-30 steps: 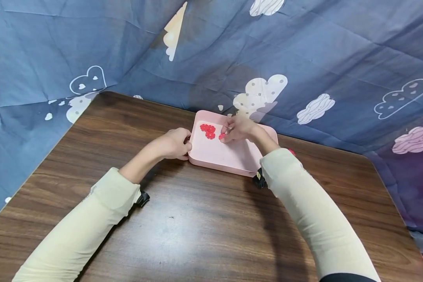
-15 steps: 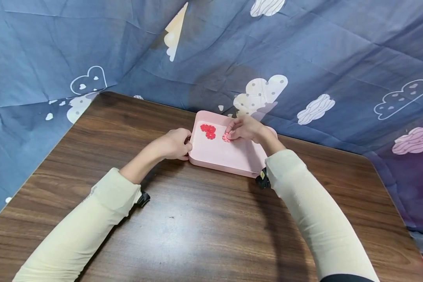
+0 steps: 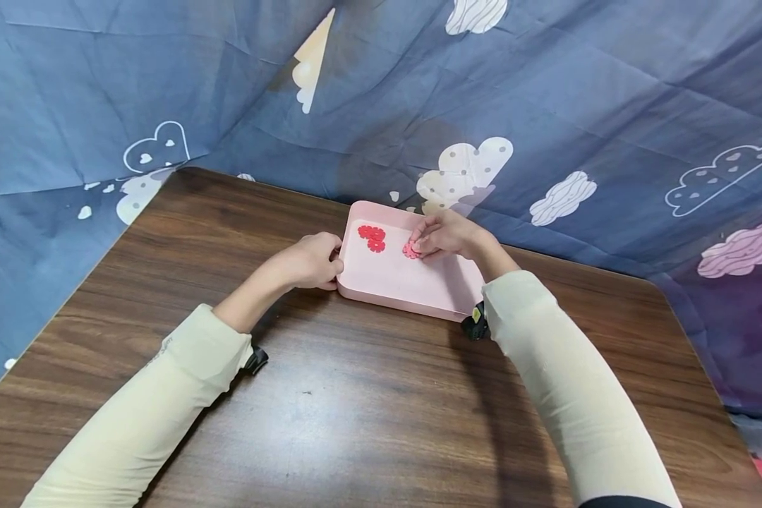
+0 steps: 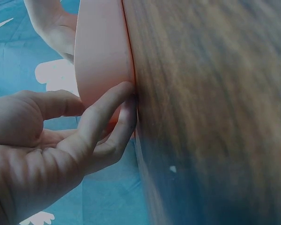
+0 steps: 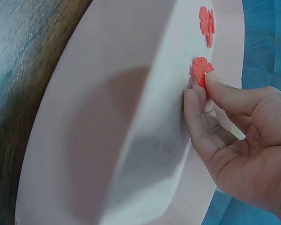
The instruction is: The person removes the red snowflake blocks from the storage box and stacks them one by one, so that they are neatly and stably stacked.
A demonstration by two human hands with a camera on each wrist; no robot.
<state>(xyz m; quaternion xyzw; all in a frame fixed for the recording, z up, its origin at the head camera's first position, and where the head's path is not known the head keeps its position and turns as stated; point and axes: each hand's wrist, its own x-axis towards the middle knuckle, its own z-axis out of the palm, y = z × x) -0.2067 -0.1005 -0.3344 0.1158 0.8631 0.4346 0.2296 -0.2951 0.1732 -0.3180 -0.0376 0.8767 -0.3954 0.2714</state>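
Note:
A shallow pink tray [image 3: 400, 308] lies near the back edge of the table. My left hand [image 3: 311, 261] grips the tray's left end, with the thumb at the upper edge of the wall and the fingertips low against the outside, close to the tabletop. Inside the tray, my right hand [image 3: 447, 234] pinches a red flower-shaped plastic disc [image 5: 202, 69] between thumb and fingers, low over the tray floor. To the left of it, several matching red discs [image 3: 372, 236] lie in a small cluster near the tray's far left corner.
The brown wood-grain table [image 3: 292, 409] stretches toward me and to both sides. Right behind its back edge hangs a blue cloth [image 3: 368, 92] printed with clouds. A black wrist strap piece [image 3: 476, 323] on the right arm sits by the tray's front right corner.
My right hand has shifted slightly to the right in the tray with the pinched disc, which now shows more of its face. The left hand stays on the tray's left end.

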